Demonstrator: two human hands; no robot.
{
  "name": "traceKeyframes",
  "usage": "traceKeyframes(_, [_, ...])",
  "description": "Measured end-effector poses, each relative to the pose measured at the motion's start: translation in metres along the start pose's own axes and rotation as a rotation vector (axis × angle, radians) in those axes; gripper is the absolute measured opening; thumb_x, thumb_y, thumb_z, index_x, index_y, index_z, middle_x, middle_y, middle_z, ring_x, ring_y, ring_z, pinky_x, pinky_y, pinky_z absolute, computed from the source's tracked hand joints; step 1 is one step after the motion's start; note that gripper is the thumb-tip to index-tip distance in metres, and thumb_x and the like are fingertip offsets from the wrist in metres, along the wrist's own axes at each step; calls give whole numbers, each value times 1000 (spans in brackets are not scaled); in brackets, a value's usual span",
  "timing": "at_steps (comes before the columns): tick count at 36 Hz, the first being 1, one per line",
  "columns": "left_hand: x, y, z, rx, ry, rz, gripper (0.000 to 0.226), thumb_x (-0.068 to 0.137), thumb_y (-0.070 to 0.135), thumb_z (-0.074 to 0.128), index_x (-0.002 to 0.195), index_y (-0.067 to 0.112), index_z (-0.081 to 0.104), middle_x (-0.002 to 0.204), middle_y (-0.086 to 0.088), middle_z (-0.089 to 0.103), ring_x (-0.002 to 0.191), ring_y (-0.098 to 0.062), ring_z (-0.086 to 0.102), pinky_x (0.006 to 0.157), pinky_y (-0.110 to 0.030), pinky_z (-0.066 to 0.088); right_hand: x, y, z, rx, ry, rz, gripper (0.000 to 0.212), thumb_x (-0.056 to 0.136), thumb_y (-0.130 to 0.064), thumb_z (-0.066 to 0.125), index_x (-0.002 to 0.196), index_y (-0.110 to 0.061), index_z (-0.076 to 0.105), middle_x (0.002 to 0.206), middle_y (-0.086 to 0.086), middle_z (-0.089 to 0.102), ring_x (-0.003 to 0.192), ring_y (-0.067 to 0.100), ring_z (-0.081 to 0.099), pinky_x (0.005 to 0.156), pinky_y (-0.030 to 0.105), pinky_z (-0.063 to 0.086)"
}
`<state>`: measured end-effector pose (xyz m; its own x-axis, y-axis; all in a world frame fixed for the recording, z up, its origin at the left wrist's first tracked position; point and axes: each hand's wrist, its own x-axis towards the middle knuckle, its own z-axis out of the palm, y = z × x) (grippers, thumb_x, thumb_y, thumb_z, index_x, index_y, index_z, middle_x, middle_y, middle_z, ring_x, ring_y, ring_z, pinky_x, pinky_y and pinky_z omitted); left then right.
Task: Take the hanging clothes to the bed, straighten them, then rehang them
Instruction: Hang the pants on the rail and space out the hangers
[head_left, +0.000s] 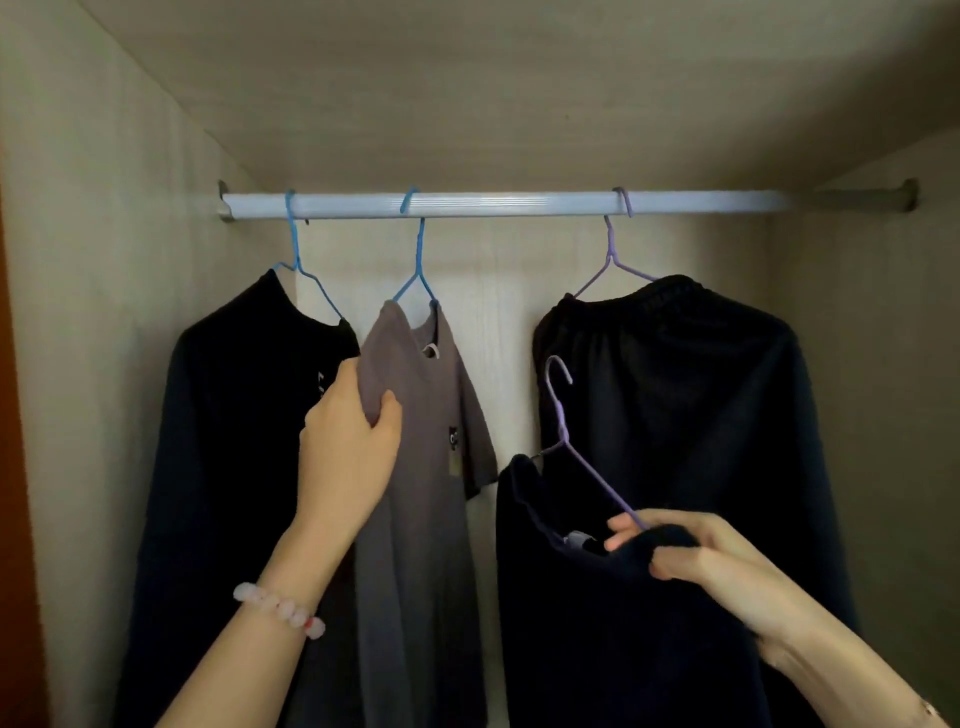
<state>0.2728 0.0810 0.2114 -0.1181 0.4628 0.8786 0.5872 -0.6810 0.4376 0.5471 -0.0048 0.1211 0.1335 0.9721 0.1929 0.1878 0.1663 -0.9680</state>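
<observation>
A dark navy garment (597, 597) on a lilac wire hanger (576, 447) is held off the rail at about 5 o'clock in the head view, the hanger's hook free in the air below the silver closet rod (493, 203). The person's right hand (691, 556) has its fingers (626, 525) clamped on the garment's shoulder and the hanger's arm. The left hand (348, 447), a pink beaded bracelet (280, 608) on its wrist, pinches the sleeve edge of a grey short-sleeved T-shirt (415, 467), which hangs from a blue wire hanger (415, 260) at the centre of the rod. At 9 o'clock a black long-sleeved top (234, 415) hangs on a second blue hanger (301, 260). At 3 o'clock black elastic-waist trousers (685, 389) hang on another lilac hanger (613, 254), just behind the held garment. Pale wood-grain wardrobe walls (104, 208) enclose the scene.
</observation>
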Motion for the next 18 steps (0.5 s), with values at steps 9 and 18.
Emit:
traceKeyframes(9, [-106, -24, 25, -43, -200, -176, 22, 90, 12, 53, 112, 7, 52, 96, -7, 63, 83, -20, 58, 72, -28, 42, -96, 60, -37, -102, 6, 105, 40, 69, -5, 61, 101, -13, 83, 99, 18, 83, 74, 11, 72, 65, 15, 57])
traceKeyframes(18, [-200, 2, 72, -56, -355, -435, 27, 90, 16, 56, 114, 7, 48, 98, -12, 60, 93, -36, 61, 65, -35, 46, -173, 82, -106, -125, -86, 155, 55, 63, -1, 56, 90, -36, 89, 92, -3, 88, 82, 5, 76, 72, 10, 56])
